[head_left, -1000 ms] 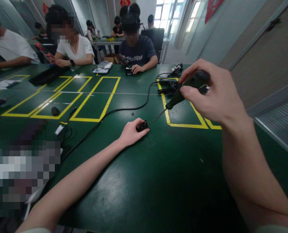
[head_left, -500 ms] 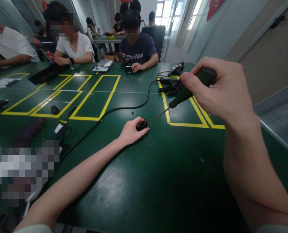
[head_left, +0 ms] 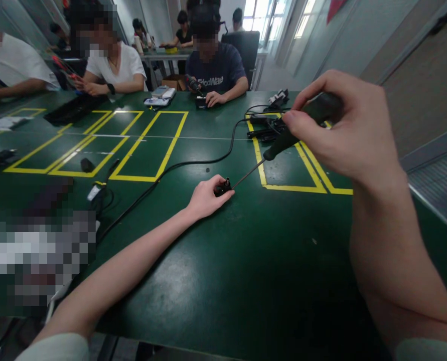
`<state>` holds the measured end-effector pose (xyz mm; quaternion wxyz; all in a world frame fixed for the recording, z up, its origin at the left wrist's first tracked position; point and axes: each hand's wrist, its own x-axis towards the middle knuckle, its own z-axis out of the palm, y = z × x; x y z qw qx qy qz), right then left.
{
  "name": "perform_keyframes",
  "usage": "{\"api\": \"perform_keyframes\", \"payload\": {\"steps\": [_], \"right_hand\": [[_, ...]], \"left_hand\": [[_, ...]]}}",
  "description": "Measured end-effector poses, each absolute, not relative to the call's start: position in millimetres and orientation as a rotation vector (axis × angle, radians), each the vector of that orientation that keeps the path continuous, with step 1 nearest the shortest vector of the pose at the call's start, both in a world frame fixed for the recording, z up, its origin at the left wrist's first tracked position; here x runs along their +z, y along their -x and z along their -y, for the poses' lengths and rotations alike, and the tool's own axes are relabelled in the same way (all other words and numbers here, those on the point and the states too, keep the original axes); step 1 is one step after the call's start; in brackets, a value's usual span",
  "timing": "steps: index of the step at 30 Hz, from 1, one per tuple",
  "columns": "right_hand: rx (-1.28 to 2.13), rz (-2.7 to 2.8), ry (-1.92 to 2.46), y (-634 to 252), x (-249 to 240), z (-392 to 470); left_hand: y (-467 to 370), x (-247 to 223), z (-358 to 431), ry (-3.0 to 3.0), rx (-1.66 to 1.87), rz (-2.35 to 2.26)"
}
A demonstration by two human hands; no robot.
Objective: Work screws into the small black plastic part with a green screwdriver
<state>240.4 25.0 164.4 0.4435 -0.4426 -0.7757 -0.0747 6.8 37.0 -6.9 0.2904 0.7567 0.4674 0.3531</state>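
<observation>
Small black part [head_left: 222, 188], pinned flat on the green surface [head_left: 246, 271] by left hand [head_left: 205, 198], fingers clamped on it for steadiness; right hand [head_left: 349, 133], fingers closed around screwdriver [head_left: 283, 144], angles its tip into the part.

**Green worktable marked with yellow tape**

A wide dark-green table [head_left: 246, 260] is covered with yellow tape rectangles [head_left: 148, 145]. A long black cable [head_left: 193, 165] is laid across it from the left edge to a cluster of black parts [head_left: 266, 128] at the far right. A small black component [head_left: 221, 188] is set near the middle. A flat black tray [head_left: 70, 108] and a white device [head_left: 159, 98] are placed at the far side.
</observation>
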Motion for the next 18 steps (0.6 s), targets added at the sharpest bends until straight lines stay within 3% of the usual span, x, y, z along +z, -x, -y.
{"api": "perform_keyframes", "payload": {"steps": [18], "right_hand": [[-0.312, 1.715, 1.088, -237.3, 164.9, -23.1]], "left_hand": [[-16.5, -12.9, -33.1, -1.881, 1.051, -1.293]]}}
